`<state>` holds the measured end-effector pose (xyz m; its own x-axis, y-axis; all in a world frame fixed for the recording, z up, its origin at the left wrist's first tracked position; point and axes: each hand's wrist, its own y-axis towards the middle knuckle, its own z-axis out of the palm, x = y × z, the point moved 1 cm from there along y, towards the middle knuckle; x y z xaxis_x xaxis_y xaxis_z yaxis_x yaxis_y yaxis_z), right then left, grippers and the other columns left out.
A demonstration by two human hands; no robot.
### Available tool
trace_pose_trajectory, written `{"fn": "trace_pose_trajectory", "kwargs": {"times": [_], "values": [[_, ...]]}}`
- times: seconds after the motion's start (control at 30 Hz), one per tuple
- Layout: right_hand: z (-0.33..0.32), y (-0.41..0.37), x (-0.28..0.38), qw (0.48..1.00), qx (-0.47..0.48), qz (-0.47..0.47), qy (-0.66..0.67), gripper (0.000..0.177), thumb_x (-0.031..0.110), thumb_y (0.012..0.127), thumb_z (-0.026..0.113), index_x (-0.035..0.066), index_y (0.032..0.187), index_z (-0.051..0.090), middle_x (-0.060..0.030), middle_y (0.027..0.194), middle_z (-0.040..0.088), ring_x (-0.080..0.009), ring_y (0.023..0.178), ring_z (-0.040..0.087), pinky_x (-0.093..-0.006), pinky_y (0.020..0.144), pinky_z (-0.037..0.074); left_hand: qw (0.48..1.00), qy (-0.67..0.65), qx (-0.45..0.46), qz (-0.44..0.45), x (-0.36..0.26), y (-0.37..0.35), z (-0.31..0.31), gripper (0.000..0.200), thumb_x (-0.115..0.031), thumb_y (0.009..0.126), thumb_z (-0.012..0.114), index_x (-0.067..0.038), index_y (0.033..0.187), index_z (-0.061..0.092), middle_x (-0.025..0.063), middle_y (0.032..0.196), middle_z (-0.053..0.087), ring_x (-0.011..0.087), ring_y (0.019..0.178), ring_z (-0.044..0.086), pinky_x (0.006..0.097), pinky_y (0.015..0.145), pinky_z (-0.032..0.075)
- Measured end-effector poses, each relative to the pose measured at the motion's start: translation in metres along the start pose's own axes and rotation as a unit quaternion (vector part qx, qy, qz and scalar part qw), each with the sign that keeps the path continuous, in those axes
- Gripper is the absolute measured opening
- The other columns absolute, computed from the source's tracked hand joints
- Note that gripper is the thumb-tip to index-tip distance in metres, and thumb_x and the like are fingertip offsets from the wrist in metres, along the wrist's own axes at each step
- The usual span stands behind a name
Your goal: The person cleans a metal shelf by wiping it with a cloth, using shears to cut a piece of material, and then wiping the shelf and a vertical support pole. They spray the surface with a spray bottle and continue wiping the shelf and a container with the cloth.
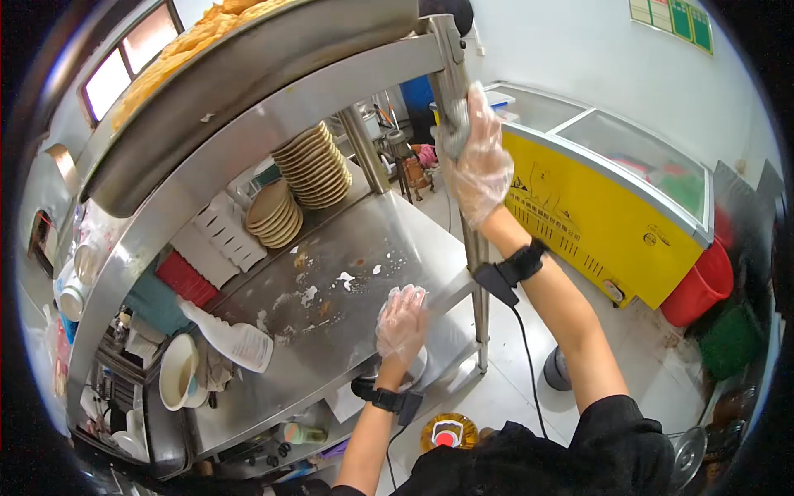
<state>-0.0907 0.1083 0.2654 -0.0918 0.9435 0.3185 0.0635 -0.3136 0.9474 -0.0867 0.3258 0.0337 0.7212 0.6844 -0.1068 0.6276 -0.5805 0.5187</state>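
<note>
My right hand (480, 165), in a clear plastic glove, is raised at the steel post (473, 273) of the shelf frame, with a grey scouring pad (454, 130) pressed against the post. My left hand (402, 322), gloved too, is at the front edge of the steel table (397, 248); its fingers stretch forward and nothing shows in it. White foam (346, 281) and brownish spots lie on the tabletop. A white spray bottle (240, 343) rests on its side left of my left hand.
Stacked plates (314, 169) stand at the table's back, beside white containers (227, 231). A large pan (248, 66) of yellow food sits overhead. The yellow freezer (579, 207) and red bucket (701, 285) are right. An oil jug (447, 432) stands below.
</note>
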Motion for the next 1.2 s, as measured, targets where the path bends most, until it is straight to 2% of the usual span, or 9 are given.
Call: {"fn": "trace_pose_trajectory", "kwargs": {"times": [0.23, 0.4, 0.53, 0.67, 0.83, 0.93, 1.0, 1.07, 1.2], "values": [[0.001, -0.123, -0.050, 0.999, 0.047, -0.011, 0.025, 0.081, 0.018, 0.087, 0.069, 0.006, 0.152, 0.023, -0.0195, 0.150, 0.040, -0.0366, 0.127, 0.052, -0.0393, 0.090, 0.055, 1.000, 0.001, -0.018, 0.000, -0.004, 0.000, -0.001, 0.035, -0.026, 0.096, 0.056, -0.013, 0.128, 0.062, 0.0110, 0.134, 0.060, 0.0347, 0.129, 0.051, 0.0420, 0.111, 0.038], [-0.005, -0.067, -0.032, 0.990, 0.082, 0.084, 0.076, 0.080, 0.029, 0.088, 0.070, 0.007, 0.150, 0.024, -0.0225, 0.128, 0.056, -0.0396, 0.085, 0.067, -0.0454, 0.069, 0.058, 0.999, 0.001, -0.035, 0.001, -0.007, 0.002, -0.002, 0.032, -0.024, 0.095, 0.058, -0.012, 0.125, 0.064, 0.0115, 0.131, 0.062, 0.0362, 0.125, 0.054, 0.0428, 0.108, 0.040], [0.004, 0.009, -0.016, 0.993, 0.073, 0.077, 0.046, 0.074, 0.040, 0.089, 0.068, 0.008, 0.144, 0.030, -0.0216, 0.111, 0.061, -0.0403, 0.083, 0.067, -0.0483, 0.068, 0.057, 1.000, -0.030, -0.007, -0.002, 0.000, 0.018, 0.006, 0.037, -0.024, 0.094, 0.062, -0.009, 0.127, 0.061, 0.0131, 0.133, 0.060, 0.0314, 0.127, 0.054, 0.0424, 0.108, 0.042], [0.009, 0.053, -0.011, 0.992, 0.071, 0.063, 0.086, 0.066, 0.048, 0.090, 0.064, 0.007, 0.134, 0.036, -0.0226, 0.106, 0.059, -0.0411, 0.079, 0.065, -0.0497, 0.065, 0.054, 0.988, -0.148, -0.041, 0.002, -0.034, 0.088, -0.023, 0.070, -0.031, 0.086, 0.070, -0.007, 0.144, 0.041, 0.0212, 0.141, 0.051, 0.0381, 0.132, 0.046, 0.0450, 0.111, 0.037], [0.002, -0.001, -0.022, 0.991, 0.112, 0.074, 0.029, 0.077, 0.049, 0.089, 0.065, 0.008, 0.143, 0.029, -0.0198, 0.110, 0.058, -0.0372, 0.079, 0.067, -0.0470, 0.062, 0.056, 0.952, -0.307, -0.003, -0.006, -0.084, 0.165, -0.065, 0.079, -0.021, 0.084, 0.072, -0.006, 0.149, 0.031, 0.0176, 0.136, 0.056, 0.0314, 0.125, 0.054, 0.0373, 0.107, 0.041], [-0.003, -0.062, -0.043, 0.979, 0.166, 0.090, 0.075, 0.083, 0.041, 0.088, 0.067, 0.008, 0.150, 0.023, -0.0206, 0.121, 0.055, -0.0392, 0.088, 0.065, -0.0485, 0.071, 0.055, 0.894, -0.438, 0.052, 0.083, -0.077, 0.181, 0.006, 0.080, -0.014, 0.085, 0.072, -0.008, 0.151, 0.028, 0.0156, 0.131, 0.060, 0.0287, 0.117, 0.057, 0.0362, 0.103, 0.043], [-0.011, -0.094, -0.055, 0.979, 0.174, 0.077, 0.077, 0.085, 0.038, 0.088, 0.067, 0.008, 0.152, 0.021, -0.0205, 0.124, 0.055, -0.0395, 0.094, 0.064, -0.0483, 0.077, 0.053, 0.904, -0.405, -0.113, 0.077, -0.071, 0.168, 0.064, 0.075, -0.010, 0.087, 0.071, -0.009, 0.150, 0.029, 0.0134, 0.128, 0.062, 0.0252, 0.112, 0.059, 0.0338, 0.100, 0.044], [-0.012, -0.103, -0.058, 0.983, 0.159, 0.047, 0.075, 0.083, 0.036, 0.087, 0.067, 0.009, 0.152, 0.022, -0.0212, 0.122, 0.056, -0.0404, 0.095, 0.064, -0.0484, 0.077, 0.052, 0.929, -0.333, -0.137, 0.082, -0.078, 0.164, 0.058, 0.075, -0.010, 0.088, 0.070, -0.008, 0.151, 0.029, 0.0122, 0.129, 0.062, 0.0231, 0.113, 0.058, 0.0311, 0.101, 0.043], [-0.018, -0.078, -0.048, 0.971, 0.203, 0.109, 0.069, 0.078, 0.038, 0.088, 0.067, 0.006, 0.147, 0.027, -0.0231, 0.113, 0.059, -0.0406, 0.091, 0.065, -0.0493, 0.075, 0.053, 0.850, -0.506, -0.143, 0.029, -0.091, 0.166, 0.056, 0.065, -0.010, 0.084, 0.073, -0.006, 0.140, 0.041, 0.0112, 0.121, 0.064, 0.0212, 0.107, 0.061, 0.0321, 0.095, 0.048]]}}
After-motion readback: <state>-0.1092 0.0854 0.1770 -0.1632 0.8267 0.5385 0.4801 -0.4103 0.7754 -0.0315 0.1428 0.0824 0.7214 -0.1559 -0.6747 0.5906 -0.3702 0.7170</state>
